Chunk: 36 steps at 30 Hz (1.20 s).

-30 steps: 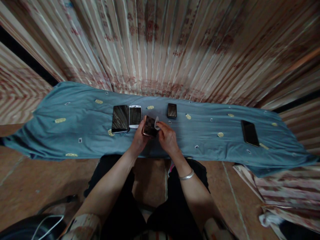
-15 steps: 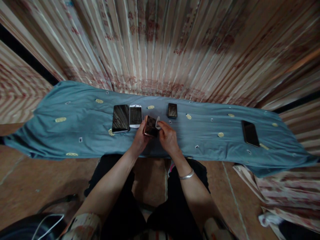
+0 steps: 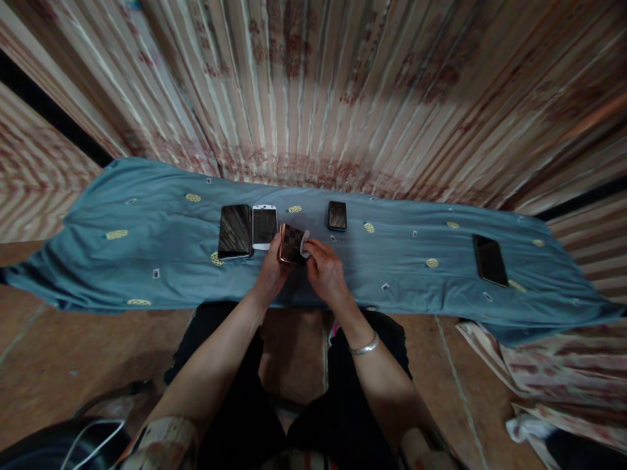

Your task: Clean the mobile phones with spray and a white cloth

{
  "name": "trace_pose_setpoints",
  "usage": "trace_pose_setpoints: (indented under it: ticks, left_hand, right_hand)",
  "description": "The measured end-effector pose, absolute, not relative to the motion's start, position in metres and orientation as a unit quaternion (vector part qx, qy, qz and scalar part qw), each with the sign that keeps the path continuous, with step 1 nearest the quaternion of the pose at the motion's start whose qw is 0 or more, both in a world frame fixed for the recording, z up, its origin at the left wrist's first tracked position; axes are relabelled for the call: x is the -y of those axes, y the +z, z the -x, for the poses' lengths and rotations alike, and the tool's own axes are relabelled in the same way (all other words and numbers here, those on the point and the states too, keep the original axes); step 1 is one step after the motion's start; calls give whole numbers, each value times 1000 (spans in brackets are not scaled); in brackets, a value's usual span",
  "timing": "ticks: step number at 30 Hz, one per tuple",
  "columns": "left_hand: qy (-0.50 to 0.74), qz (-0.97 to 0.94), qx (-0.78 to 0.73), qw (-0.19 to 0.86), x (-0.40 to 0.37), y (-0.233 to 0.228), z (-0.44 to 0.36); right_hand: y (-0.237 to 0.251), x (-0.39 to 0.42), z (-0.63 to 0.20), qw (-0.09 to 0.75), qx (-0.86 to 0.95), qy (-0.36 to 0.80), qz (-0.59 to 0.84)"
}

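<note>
My left hand (image 3: 271, 272) grips a copper-edged phone (image 3: 290, 244) with a dark reflective screen, held tilted just above the blue cloth (image 3: 147, 254). My right hand (image 3: 326, 271) pinches a small white wipe (image 3: 304, 241) against the phone's right edge. Just to the left lie a black phone (image 3: 236, 231) and a white phone (image 3: 265, 226), side by side on the cloth. A small black phone (image 3: 337, 215) lies beyond my right hand.
Another black phone (image 3: 488, 260) lies far right on the cloth. A striped patterned curtain (image 3: 313, 91) hangs behind the table. My knees in dark trousers sit below the table edge. A dark object with a white cable (image 3: 83, 440) is at the lower left; folded fabric (image 3: 548, 378) at the lower right.
The white wipe has slid a little leftward onto the phone's screen edge; both hands and the phone stay almost in place.
</note>
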<state>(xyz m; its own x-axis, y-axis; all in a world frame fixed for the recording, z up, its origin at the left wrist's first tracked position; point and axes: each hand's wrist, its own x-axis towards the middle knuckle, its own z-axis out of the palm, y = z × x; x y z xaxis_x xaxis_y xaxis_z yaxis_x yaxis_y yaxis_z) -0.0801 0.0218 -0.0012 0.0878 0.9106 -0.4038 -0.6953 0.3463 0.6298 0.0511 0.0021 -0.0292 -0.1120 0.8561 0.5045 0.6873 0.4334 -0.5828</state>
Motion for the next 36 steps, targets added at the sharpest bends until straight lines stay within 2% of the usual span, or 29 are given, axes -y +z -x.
trace_pose_setpoints:
  ticks: [16, 24, 36]
  left_hand:
    - [540, -144, -399, 727, -21, -13, 74]
    - [542, -163, -385, 729, -22, -11, 79]
    - [547, -146, -398, 721, -20, -13, 68]
  right_hand:
    - [-23, -1, -50, 425, 762, 94, 480]
    - [-24, -2, -53, 396, 759, 117, 503]
    - [-20, 0, -52, 415, 771, 106, 471]
